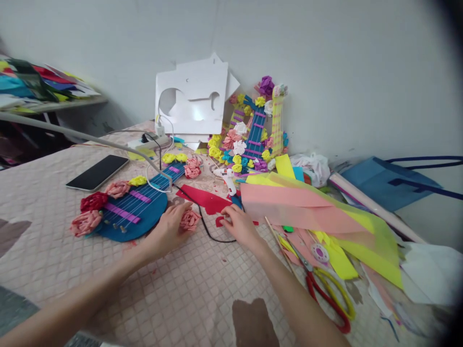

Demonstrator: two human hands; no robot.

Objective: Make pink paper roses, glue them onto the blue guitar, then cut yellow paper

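Observation:
My left hand (169, 229) is closed round the left side of a pink paper rose (190, 220), low over the quilted tabletop. My right hand (237, 222) has its fingertips pressed together at a small red paper piece (219, 221); a grip on it is hard to make out. Behind the hands lies a larger red paper sheet (206, 198). To the left rests a blue guitar shape (154, 208) with purple strips, white strings and paper roses along its edge. A white glue gun (227, 180) stands beyond my right hand, its black cord looping between the hands.
A phone (97, 172) and a power strip (150, 141) lie at the left. Decorated guitars (255, 130) and white boards (193, 96) lean on the wall. At the right are crepe paper sheets (307, 205), red-handled scissors (327, 299), a stick and a blue bag (387, 180).

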